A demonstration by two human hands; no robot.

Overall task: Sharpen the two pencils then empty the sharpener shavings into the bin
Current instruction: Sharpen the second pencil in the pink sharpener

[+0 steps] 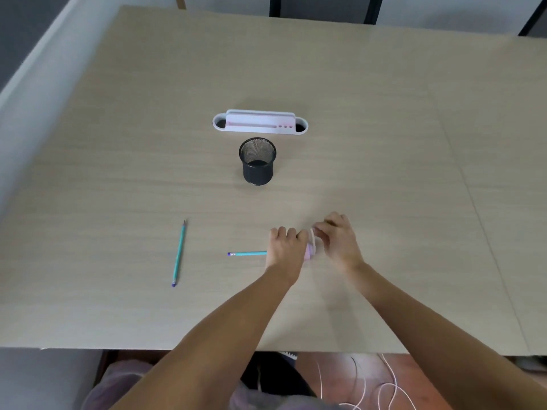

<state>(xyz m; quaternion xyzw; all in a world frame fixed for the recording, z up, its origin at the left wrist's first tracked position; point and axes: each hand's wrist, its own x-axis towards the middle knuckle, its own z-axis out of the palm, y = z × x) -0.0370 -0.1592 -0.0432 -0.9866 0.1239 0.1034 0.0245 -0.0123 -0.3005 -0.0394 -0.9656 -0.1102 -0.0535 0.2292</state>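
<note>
Sharpening appears under way: left hand [286,247] grips the teal pencil [248,253], right hand [337,238] fingers pinch the pink sharpener [310,251]. Next, probably: second pencil [179,253].

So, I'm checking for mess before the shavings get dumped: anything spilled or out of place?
Nothing stands out. No shavings show on the wooden table, the black mesh cup stands upright, and one teal pencil lies loose.

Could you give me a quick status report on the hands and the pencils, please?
Left hand and right hand both on sharpener. One pencil at left hand, other pencil lying loose. Bin upright ahead, path unobstructed.
</note>
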